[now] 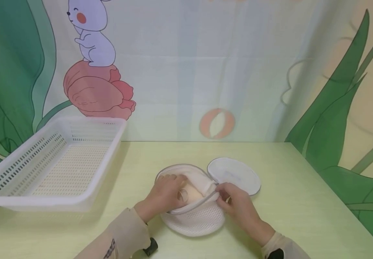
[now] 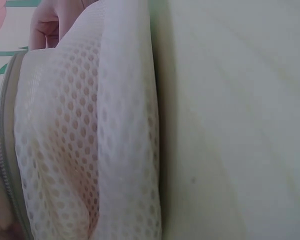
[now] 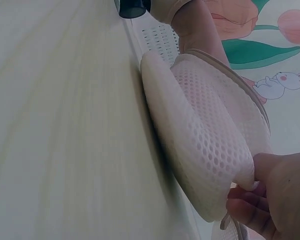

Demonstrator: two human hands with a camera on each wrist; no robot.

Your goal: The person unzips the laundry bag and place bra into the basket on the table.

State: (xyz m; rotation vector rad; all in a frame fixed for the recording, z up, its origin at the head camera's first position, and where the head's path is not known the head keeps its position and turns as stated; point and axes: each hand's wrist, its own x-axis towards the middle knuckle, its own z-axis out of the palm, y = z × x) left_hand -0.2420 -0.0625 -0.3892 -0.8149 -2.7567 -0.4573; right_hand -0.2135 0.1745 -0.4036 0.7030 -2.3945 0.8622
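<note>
A round white mesh laundry bag (image 1: 194, 221) with a grey zipper edge sits on the table, its mouth open. Its round lid (image 1: 235, 176) is folded back to the right. Inside lies a soft cream cloth item (image 1: 191, 192), and a thin loop shows beside the left thumb. My left hand (image 1: 165, 194) reaches into the mouth over the cloth, with thumb and index finger spread apart; the other fingertips are partly hidden. With thumb and fingers my right hand (image 1: 238, 205) pinches the bag's rim at the right, near the lid. The right wrist view shows that pinch on the mesh (image 3: 210, 140).
A white plastic basket (image 1: 84, 199) with slotted walls stands at the left of the pale wooden table (image 1: 303, 216). Behind the table hangs a printed cloth backdrop (image 1: 160, 72). A dark wrist strap piece (image 1: 151, 247) shows by my left sleeve.
</note>
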